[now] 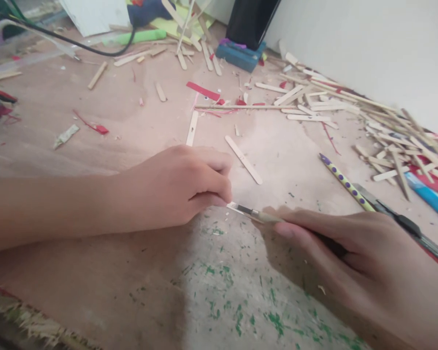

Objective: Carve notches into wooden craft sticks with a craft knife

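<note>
Step in hand looks like cutting or scraping: craft knife lies on the wearer's side of the loose craft stick, blade at a pale strip, mostly hidden, same side. Left hand, left of the loose craft stick, curled closed on the strip; right hand, nearer and right of it, grasping the handle. Next move probably wants short, controlled pressure, left fingertips kept off the edge

My bench carries wooden sticks and a blue block toward its far edge, a spotted pencil nearer
</note>
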`<state>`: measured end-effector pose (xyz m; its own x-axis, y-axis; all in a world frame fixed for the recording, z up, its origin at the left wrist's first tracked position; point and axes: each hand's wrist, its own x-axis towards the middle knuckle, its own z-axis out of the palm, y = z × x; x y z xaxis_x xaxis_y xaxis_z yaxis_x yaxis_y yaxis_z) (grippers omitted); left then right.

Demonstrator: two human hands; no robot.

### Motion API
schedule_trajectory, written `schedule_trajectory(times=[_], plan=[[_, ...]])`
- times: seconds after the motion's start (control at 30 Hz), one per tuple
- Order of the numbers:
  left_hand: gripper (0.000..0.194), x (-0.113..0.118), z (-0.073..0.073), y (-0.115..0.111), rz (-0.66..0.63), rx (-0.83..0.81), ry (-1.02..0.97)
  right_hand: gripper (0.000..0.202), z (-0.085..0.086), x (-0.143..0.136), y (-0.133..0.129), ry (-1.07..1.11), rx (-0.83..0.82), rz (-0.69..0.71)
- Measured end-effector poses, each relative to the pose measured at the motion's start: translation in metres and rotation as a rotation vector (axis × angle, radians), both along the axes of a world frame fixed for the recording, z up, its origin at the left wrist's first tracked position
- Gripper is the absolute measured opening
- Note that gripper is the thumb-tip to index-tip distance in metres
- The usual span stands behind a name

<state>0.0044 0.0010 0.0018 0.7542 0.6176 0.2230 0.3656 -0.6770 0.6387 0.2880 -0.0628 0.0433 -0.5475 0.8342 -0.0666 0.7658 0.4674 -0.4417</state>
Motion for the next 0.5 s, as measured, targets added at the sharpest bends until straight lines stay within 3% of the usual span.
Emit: schedule_trajectory(times=[0.33, 0.5], plan=[[0.029, -0.0011, 0.0000, 0.0004, -0.007, 0.026, 0.008, 0.030, -0.0019, 0.0052, 0.0020, -0.104, 0.145, 0.080], [0.031, -0.0016, 0.0033, 0.0023, -0.032, 0.077, 0.033, 0.036, -0.0042, 0.0075, 0.0085, -0.058, 0.056, 0.059]])
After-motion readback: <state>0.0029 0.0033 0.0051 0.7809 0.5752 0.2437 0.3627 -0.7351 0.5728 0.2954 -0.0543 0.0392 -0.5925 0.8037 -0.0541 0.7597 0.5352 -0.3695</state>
